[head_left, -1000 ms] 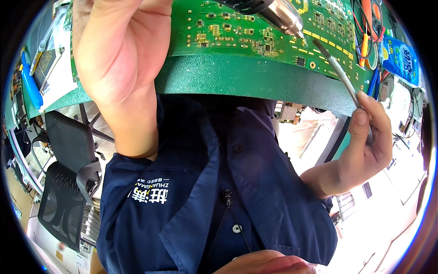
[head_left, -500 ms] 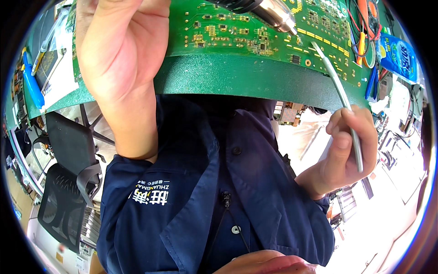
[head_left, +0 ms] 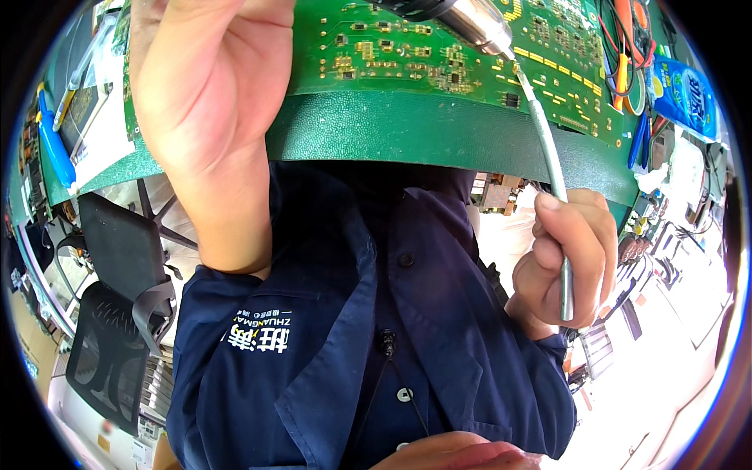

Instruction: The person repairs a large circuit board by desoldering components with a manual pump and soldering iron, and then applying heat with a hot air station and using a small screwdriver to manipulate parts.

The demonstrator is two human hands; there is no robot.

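A large green circuit board (head_left: 427, 74) lies on the green work surface, carrying small chips and gold pads. Over it, a hot-air gun (head_left: 478, 27) with a black body and metal nozzle slants down from the top edge. My left hand (head_left: 215, 86) is raised at the upper left, palm showing. Its fingertips are cut off, but the gun's body runs toward them and moves with the hand. My right hand (head_left: 568, 254) is closed around a slim silver-grey rod-like tool (head_left: 546, 133). The tool's narrow pale tip is at the board, just below the nozzle.
The green work surface (head_left: 376, 129) has a curved front edge. At right are a blue packet (head_left: 689, 98), blue-handled tools (head_left: 640, 143) and orange-handled tools with cables (head_left: 621, 74). A blue-handled tool (head_left: 55, 145) lies at left; a black office chair (head_left: 117, 313) stands beyond.
My right hand has moved left, bringing the tool's tip across the board to the nozzle. The hot-air gun and left hand have shifted slightly right.
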